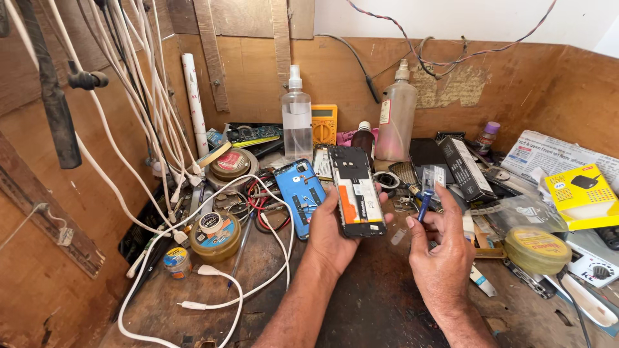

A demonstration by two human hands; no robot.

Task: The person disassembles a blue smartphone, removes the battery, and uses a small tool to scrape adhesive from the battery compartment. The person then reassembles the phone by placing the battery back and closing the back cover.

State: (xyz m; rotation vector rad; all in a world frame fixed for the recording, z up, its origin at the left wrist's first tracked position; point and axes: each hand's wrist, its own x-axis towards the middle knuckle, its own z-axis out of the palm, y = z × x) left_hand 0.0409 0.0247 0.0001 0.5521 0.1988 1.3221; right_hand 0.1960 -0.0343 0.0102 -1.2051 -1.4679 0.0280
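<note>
While cradling the opened black slab-shaped phone (356, 193) with exposed internals upright above the cluttered wooden bench (380, 303), left hand (335, 232) curled round its edges, right hand (442, 254) pinching a small blue-handled tool (425, 205); probably light, stiff, fragile, best gripped by the frame.

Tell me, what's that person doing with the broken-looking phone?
A person sits at a cluttered wooden workbench. Their left hand holds up an opened phone with its back cover off, so the insides show. Their right hand pinches a small blue tool in its fingers, close beside the phone. A blue phone back cover lies on the bench behind, among white cables, spray bottles and round tins.
</note>
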